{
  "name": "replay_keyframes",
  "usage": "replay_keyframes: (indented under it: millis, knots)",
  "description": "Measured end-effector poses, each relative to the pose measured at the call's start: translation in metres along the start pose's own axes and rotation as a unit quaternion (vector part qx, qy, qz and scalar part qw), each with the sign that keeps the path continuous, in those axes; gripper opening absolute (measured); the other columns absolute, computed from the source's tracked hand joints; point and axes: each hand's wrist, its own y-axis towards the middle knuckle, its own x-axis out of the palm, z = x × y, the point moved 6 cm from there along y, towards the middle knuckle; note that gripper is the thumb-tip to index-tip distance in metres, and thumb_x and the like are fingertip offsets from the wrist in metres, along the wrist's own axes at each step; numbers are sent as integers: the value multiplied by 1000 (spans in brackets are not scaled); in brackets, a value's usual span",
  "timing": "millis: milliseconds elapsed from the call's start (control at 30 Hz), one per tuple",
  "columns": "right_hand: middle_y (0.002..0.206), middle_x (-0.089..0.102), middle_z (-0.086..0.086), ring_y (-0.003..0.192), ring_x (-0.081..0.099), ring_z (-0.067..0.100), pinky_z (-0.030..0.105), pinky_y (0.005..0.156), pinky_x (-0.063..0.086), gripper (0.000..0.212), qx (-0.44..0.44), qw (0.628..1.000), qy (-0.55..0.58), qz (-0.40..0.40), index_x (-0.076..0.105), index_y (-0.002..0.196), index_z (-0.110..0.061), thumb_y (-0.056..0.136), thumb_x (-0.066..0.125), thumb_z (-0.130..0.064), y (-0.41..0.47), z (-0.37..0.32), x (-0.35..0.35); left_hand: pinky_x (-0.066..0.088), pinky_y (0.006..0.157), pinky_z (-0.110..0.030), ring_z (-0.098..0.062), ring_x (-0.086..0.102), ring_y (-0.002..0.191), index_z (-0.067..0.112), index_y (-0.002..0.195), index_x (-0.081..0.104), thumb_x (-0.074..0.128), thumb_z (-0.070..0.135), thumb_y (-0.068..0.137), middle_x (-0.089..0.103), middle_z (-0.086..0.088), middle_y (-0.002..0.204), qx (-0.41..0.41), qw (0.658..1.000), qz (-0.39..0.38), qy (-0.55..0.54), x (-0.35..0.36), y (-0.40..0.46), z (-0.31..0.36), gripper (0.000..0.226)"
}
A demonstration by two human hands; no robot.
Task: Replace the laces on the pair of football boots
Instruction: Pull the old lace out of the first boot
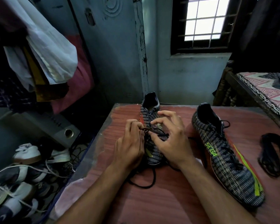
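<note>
A: Where did the boots sit against the hands?

B: On the table (176, 199), the laced boot (225, 157) lay well off to the right of the right hand (171, 139), untouched. The near boot (150, 120) stood under and between both hands, toe toward the person, heel opening away, so its long axis ran straight out from the wrists.

A: And the hands themselves?

B: The left hand (129, 143) was curled narrow, pinching the black lace (153, 130) at the left edge of the eyelets. The right hand pinched the same lace just across from it, thumb and forefinger closed, the other fingers arched above the tongue. Both were equally near; the lace crossed between their fingertips.

A: Any spare lace?

B: A coiled black lace bundle (272, 152) lay beyond the laced boot, farthest right of the right hand. A loose tail trailed below the wrists. I'd judge the near boot mid-lacing or unlacing; which, I couldn't tell. No containers held anything on the table
</note>
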Motion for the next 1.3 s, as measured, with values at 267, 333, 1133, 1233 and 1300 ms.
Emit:
replay_keyframes:
  millis: [267, 333, 1133, 1233, 1300]
  knots:
    - [139, 56, -1, 132, 45, 23, 52, 104, 43, 17, 12, 995, -59, -79, 72, 98, -33, 85, 66, -43, -5, 11, 20, 49, 40, -44, -33, 62, 60, 36, 122, 42, 39, 41, 100, 42, 8, 124, 67, 997, -17, 14, 1, -2, 7, 22]
    - [137, 58, -1, 130, 47, 24, 53, 102, 45, 28, 9, 994, -69, -78, 73, 94, -29, 86, 55, -49, -5, 12, 22, 52, 44, -41, -29, 65, 66, 36, 124, 44, 45, 37, 98, 44, 10, 126, 65, 997, -25, 28, 3, -2, 6, 25]
    - [137, 58, -2, 129, 49, 23, 52, 102, 46, 29, 7, 994, -62, -91, 76, 98, -30, 85, 58, -49, -4, 12, 19, 53, 49, -45, -33, 65, 74, 38, 120, 43, 37, 48, 102, 42, 12, 126, 58, 998, -38, 11, 5, 1, -2, 21]
    - [133, 59, -2, 126, 50, 22, 52, 100, 46, 23, -12, 997, -35, -67, 75, 98, -23, 89, 60, -39, -3, 8, 16, 56, 53, -43, -28, 67, 83, 38, 126, 46, 44, 46, 100, 44, 11, 131, 61, 997, -48, 17, 8, 0, -4, 28]
    - [129, 60, -2, 122, 52, 20, 49, 101, 45, 20, -19, 1000, -8, -20, 76, 96, -21, 91, 62, -35, -1, 4, 6, 57, 54, -42, -26, 69, 84, 36, 125, 49, 45, 45, 98, 43, 11, 134, 62, 996, -56, 36, 11, 0, -6, 29]
